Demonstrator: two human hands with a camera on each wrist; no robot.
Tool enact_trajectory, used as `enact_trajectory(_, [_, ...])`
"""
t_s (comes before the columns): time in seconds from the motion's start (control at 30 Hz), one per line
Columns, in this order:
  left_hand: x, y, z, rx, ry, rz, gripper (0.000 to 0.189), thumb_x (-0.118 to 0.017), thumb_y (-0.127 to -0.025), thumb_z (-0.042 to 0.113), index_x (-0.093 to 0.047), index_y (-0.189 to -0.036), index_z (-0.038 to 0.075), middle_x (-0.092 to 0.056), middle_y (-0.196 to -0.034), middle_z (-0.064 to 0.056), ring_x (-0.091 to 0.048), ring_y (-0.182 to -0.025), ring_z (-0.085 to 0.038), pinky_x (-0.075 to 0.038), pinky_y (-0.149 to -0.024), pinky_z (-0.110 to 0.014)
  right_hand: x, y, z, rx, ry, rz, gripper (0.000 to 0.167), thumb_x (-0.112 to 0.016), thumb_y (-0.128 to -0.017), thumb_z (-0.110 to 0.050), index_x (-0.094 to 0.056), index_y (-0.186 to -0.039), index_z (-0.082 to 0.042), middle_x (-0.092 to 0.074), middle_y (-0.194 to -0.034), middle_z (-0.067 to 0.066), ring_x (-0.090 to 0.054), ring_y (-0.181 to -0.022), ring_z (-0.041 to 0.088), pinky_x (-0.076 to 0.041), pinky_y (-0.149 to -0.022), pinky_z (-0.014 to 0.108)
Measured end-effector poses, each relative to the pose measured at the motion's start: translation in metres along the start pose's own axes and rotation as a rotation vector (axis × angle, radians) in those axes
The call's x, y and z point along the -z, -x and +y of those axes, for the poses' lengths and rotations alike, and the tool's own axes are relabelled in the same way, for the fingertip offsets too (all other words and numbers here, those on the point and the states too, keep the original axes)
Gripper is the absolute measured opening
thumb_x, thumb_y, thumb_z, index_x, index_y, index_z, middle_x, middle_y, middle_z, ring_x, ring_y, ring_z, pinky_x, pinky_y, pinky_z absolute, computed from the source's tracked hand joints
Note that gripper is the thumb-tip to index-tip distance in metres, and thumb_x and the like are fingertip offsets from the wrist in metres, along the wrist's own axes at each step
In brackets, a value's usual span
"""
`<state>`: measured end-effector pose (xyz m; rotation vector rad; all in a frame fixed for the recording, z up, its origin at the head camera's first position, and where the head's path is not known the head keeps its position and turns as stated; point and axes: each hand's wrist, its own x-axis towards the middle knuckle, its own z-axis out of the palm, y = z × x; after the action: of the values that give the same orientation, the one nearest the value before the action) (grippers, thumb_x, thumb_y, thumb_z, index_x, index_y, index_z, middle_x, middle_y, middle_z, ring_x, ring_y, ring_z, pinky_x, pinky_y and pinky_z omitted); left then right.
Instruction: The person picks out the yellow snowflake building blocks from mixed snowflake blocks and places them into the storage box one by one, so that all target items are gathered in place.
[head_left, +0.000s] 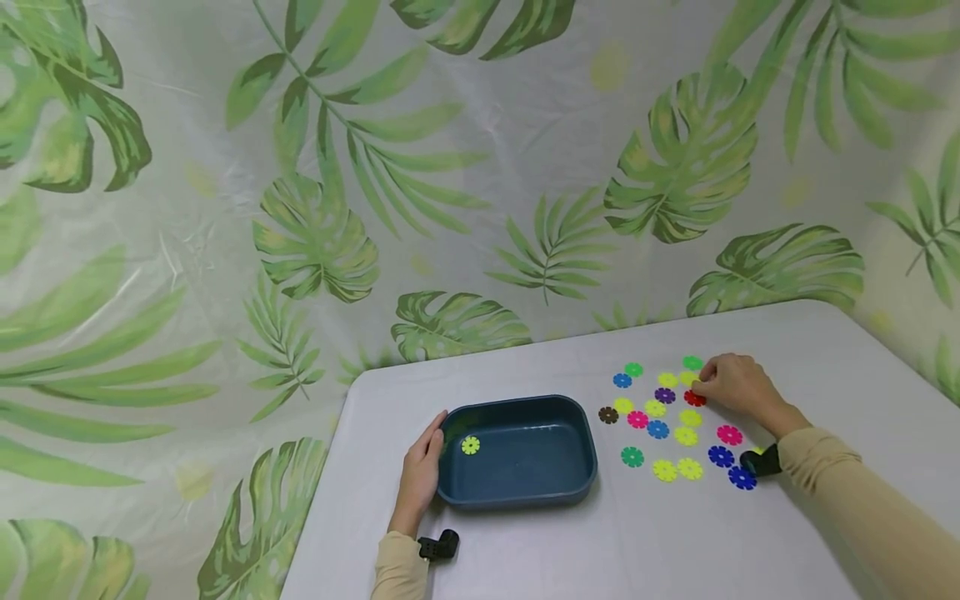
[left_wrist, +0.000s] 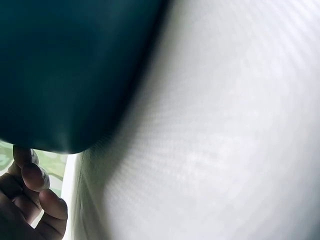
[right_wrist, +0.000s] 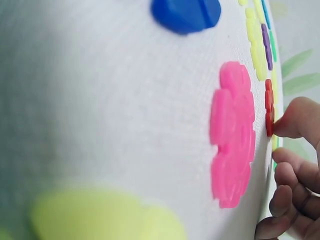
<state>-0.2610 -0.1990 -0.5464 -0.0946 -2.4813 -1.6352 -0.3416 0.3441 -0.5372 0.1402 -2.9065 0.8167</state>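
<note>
1. The step in hand looks like picking a loose piece from the spread: the right hand (head_left: 738, 387) reaches into the far part of the group, its thumb touching the red flower-shaped disc (head_left: 695, 398).
2. The right hand's fingers are bent towards that disc, but whether they have a firm pinch on it I cannot tell; in the right wrist view the disc seems to lie flat on the white table (head_left: 525, 550).
3. The left hand (head_left: 422, 467) rests against the outer left wall of the dark blue rectangular basin (head_left: 517, 502), fingers relaxed and touching it, apparently to steady it.
4. Inside the basin, near its left end, lies one yellow flower-shaped disc (head_left: 470, 445); the remaining visible pieces lie on the table to the basin's right, so the work seems barely begun.
5. Around the red piece are close neighbours, among them a purple disc (head_left: 664, 396); a pink disc (head_left: 729, 435) lies nearer the wrist.
6. The next move probably calls for thumb and finger to catch the red disc's thin edge and lift it cleanly, without dragging its neighbours, while the left hand leaves the basin where it stands.
</note>
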Motion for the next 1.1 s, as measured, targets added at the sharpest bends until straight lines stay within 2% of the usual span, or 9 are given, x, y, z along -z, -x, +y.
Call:
enact_trajectory(0.23, [0.0, 0.001, 0.0, -0.006, 0.003, -0.001, 0.042, -0.043, -0.111, 0.031, -0.051, -0.152, 0.021, -0.047, -0.154, 0.005, -0.036, -0.146, -0.023, -0.028, -0.12, -0.052, 0.0, 0.003, 0.001, -0.002, -0.006, 0.017, 0.034, -0.08, -0.082, -0.027, -0.071, -0.086, 0.006, -0.068, -0.082, 0.014, -0.058, -0.073, 0.028, -0.052, -0.063, 0.041])
enact_trajectory(0.47, [0.0, 0.001, -0.001, -0.006, 0.007, -0.004, 0.042, -0.042, -0.111, 0.031, -0.051, -0.152, 0.023, -0.047, -0.154, 0.005, -0.036, -0.146, -0.023, -0.028, -0.12, -0.052, 0.002, 0.007, -0.002, -0.022, -0.026, 0.044, 0.039, -0.08, -0.083, -0.03, -0.071, -0.09, 0.008, -0.069, -0.086, 0.017, -0.059, -0.077, 0.031, -0.055, -0.068, 0.047])
enact_trajectory(0.77, [0.0, 0.0, -0.001, -0.014, 0.006, -0.004, 0.042, -0.043, -0.111, 0.033, -0.051, -0.151, 0.023, -0.047, -0.153, 0.006, -0.036, -0.146, -0.022, -0.028, -0.12, -0.052, 0.004, 0.002, -0.013, 0.023, -0.062, 0.09, 0.039, -0.08, -0.084, -0.028, -0.071, -0.093, 0.009, -0.066, -0.075, 0.008, -0.053, -0.068, 0.024, -0.044, -0.058, 0.031])
enact_trajectory(0.87, [0.0, 0.0, 0.0, -0.005, 0.005, 0.0, 0.041, -0.043, -0.111, 0.033, -0.052, -0.15, 0.027, -0.048, -0.153, 0.008, -0.037, -0.146, -0.02, -0.028, -0.12, -0.051, 0.006, 0.001, -0.024, 0.054, -0.072, 0.105, 0.035, -0.079, -0.084, -0.025, -0.072, -0.094, 0.008, -0.062, -0.071, 0.005, -0.05, -0.063, 0.021, -0.041, -0.054, 0.03])
enact_trajectory(1.1, [0.0, 0.001, -0.001, 0.002, 0.007, -0.002, 0.042, -0.043, -0.111, 0.032, -0.051, -0.151, 0.024, -0.047, -0.153, 0.006, -0.036, -0.146, -0.022, -0.028, -0.12, -0.05, 0.006, -0.002, -0.056, 0.129, -0.121, 0.129, 0.026, -0.079, -0.084, -0.019, -0.072, -0.091, 0.004, -0.059, -0.071, 0.005, -0.048, -0.056, 0.018, -0.039, -0.047, 0.027])
